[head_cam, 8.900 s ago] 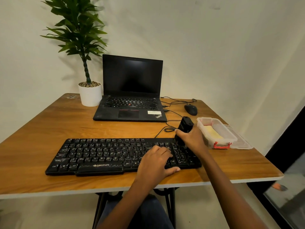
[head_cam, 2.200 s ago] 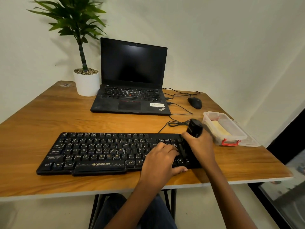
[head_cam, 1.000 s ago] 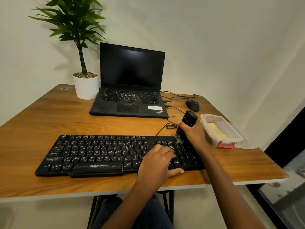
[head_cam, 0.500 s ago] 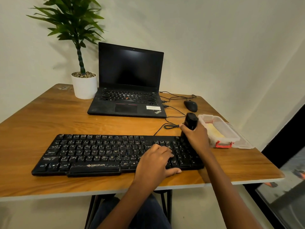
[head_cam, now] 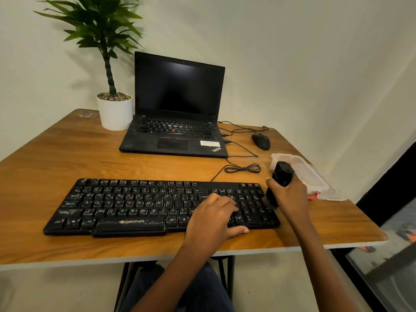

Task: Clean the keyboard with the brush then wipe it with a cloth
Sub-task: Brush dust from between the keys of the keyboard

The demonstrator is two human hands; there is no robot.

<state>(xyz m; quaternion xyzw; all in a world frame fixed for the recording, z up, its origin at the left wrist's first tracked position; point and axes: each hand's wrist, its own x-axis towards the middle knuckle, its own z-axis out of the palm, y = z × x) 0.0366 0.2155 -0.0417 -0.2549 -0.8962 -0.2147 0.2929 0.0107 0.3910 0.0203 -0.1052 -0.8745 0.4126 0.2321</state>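
At the right end of the keyboard [head_cam: 139, 203], over the number pad, my right hand [head_cam: 290, 197] has its fingers clamped round the brush [head_cam: 281, 176], a chunky black plastic body standing nearly upright, its flat top leaning away from me; its lower end is too dark to make out. The keyboard is a long black slab with dusty, smudged keys and "ZEBRONICS" printed near its front edge, its length running left to right. My left hand [head_cam: 213, 218] rests on the keys, fingers loosely bent, gripping nothing. Underneath is a glossy wood-grain table [head_cam: 67, 154]; behind sits a matte black laptop [head_cam: 175, 131] marked "ThinkPad".
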